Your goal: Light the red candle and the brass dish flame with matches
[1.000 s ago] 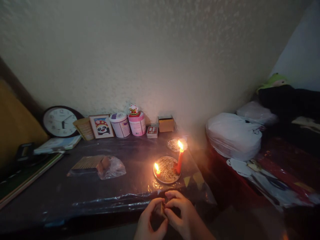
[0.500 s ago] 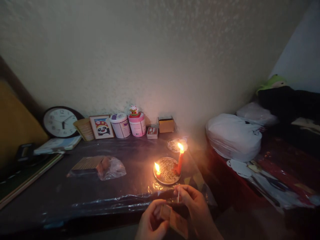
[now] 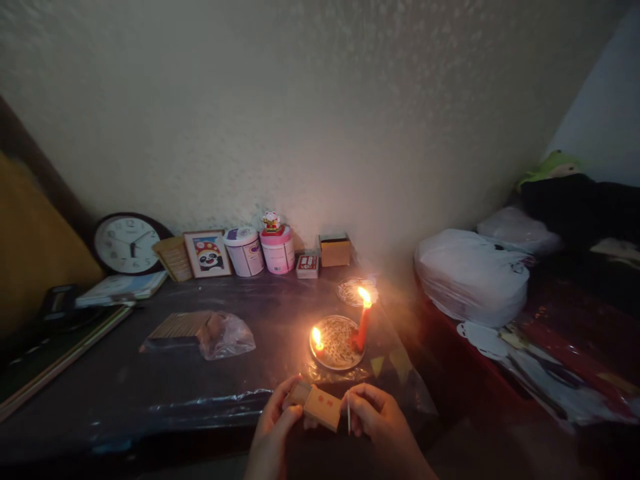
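At six o'clock off the bench [image 3: 150, 393], the left hand [image 3: 273, 427] clamps the matchbox [image 3: 316, 405], the right hand [image 3: 373, 417] pinches a match [image 3: 349, 417]; a careless strike could scorch fingers.

A single head-worn camera looked forward and down across the surface [image 3: 150, 393] toward the wall [image 3: 320, 120], hands [image 3: 273, 427] close below.

Left hand [image 3: 274, 427]: fingers curled closed around a small box, held just before the tabletop [image 3: 125, 393] edge. Right hand [image 3: 373, 415]: beside it, fingertips pinched on a thin stick.
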{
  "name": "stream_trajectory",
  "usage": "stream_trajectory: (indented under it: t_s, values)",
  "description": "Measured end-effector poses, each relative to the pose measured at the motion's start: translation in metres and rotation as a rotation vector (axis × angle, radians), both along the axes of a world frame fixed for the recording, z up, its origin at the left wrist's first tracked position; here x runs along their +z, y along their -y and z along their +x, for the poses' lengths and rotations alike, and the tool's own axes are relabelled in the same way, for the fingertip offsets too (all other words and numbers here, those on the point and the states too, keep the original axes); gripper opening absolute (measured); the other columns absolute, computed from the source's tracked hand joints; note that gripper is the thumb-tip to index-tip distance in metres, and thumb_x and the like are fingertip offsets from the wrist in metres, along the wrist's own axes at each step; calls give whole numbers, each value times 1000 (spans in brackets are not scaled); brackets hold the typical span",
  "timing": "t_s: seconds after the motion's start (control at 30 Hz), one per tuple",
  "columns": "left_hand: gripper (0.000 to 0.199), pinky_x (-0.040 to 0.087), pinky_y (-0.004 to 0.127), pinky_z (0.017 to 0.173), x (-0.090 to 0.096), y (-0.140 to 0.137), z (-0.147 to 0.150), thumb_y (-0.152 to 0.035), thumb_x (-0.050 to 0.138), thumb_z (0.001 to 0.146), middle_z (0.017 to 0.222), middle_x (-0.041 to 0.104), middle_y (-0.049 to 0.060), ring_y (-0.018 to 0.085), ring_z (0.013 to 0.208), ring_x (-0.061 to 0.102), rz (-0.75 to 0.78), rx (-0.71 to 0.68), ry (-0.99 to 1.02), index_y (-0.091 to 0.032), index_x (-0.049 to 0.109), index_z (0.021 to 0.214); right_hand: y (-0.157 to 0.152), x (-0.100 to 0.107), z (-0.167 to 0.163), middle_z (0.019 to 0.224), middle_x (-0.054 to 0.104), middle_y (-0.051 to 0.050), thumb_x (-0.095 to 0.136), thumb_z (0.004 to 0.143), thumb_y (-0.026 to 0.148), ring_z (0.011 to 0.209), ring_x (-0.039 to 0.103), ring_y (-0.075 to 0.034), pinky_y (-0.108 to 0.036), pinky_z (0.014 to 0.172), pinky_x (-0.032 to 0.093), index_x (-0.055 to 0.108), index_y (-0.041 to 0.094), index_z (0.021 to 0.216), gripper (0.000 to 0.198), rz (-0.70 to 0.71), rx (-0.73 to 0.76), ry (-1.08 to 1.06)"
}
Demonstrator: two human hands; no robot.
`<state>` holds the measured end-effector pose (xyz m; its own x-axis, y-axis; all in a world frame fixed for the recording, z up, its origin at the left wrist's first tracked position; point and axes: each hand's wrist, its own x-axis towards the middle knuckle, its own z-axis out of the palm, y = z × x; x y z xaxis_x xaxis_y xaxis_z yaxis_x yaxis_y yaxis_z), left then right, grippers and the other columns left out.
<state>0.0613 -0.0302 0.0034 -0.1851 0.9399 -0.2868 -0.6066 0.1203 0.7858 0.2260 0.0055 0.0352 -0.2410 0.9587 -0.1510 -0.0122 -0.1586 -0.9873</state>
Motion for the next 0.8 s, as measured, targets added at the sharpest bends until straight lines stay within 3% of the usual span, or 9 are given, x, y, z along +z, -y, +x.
stream_trajectory:
  t_s: [0.13,0.3,0.43,0.53,0.67,0.8]
  values:
    - [48,48,33,77,-3,-3,-4,-19,70,69,97,72,7,22,85,66,12,22,-11,-15,57,114,2,3,0,49,50,5,57,73,32,50,46,-11,-24,55,34,58,16,60,21,8,21,-26]
    - [57,48,36,76,-7,-2,4,-25,69,72,100,72,10,28,93,66,-1,-43,58,-15,49,125,7,9,-2,54,55,2,59,74,31,56,51,-13,-25,58,37,56,17,56,23,56,24,-19]
    - [68,49,37,77,-10,0,17,-37,78,64,98,72,11,27,87,67,6,-63,11,-16,52,123,10,6,-8,56,61,0,59,79,32,59,57,-15,-26,61,41,58,17,61,24,64,76,-90]
    - [57,50,35,70,-11,-2,16,-37,80,62,92,74,10,25,78,67,4,-37,-26,-15,61,111,11,5,-9,57,62,-1,58,82,33,59,59,-16,-27,61,43,58,17,62,26,64,110,-113]
    - [37,45,28,53,-10,-7,3,-29,73,70,71,72,5,17,56,61,-8,-109,37,-14,67,103,9,11,-5,59,60,0,59,79,31,58,56,-15,-25,59,43,60,16,63,22,129,89,-70]
    - [31,45,28,51,-9,-8,0,-28,71,67,65,68,5,16,50,57,-12,-147,70,-14,71,94,10,15,-3,87,66,-5,60,77,29,63,57,-14,-26,62,45,61,17,63,19,177,99,-67]
